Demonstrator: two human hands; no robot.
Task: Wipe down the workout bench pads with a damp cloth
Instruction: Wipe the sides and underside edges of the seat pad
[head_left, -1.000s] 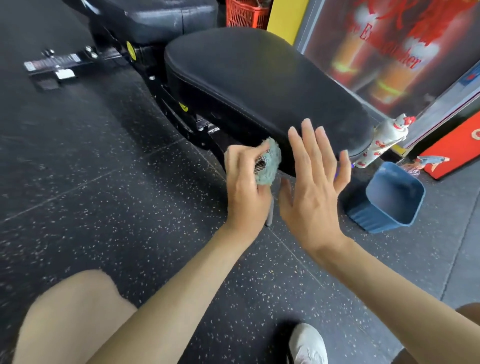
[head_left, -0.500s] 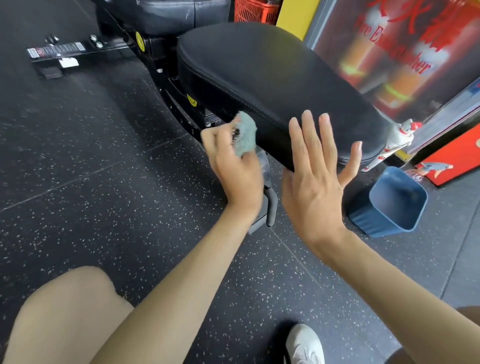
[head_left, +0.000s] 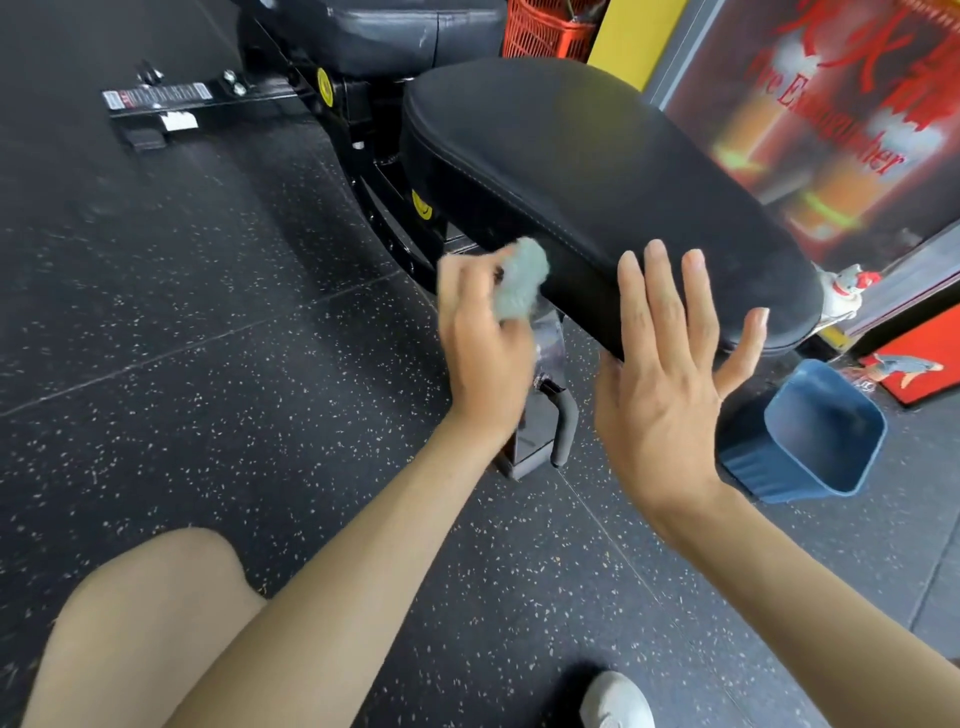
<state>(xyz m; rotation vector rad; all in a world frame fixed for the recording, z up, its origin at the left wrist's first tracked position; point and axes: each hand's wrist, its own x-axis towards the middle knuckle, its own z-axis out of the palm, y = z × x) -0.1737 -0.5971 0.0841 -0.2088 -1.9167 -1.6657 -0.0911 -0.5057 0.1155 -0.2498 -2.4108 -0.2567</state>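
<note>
- Gripping a bunched grey-green cloth (head_left: 522, 286), left hand (head_left: 483, 338) has fingers curled round it; hand blurred
- Cloth touches near side wall of black seat pad (head_left: 597, 171), below the stitched seam, toward the end nearer the back pad (head_left: 395, 31)
- Right hand (head_left: 670, 374) flat, fingers straight and spread, holding nothing; raised before the seat pad's near edge, contact cannot be told
- Blue bin (head_left: 810, 441) sits tilted on speckled floor (head_left: 208, 364), near the seat pad's free end

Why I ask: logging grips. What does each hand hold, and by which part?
The left hand grips the bunched cloth by its lower part; the right hand, fingers straight, holds nothing.
</note>
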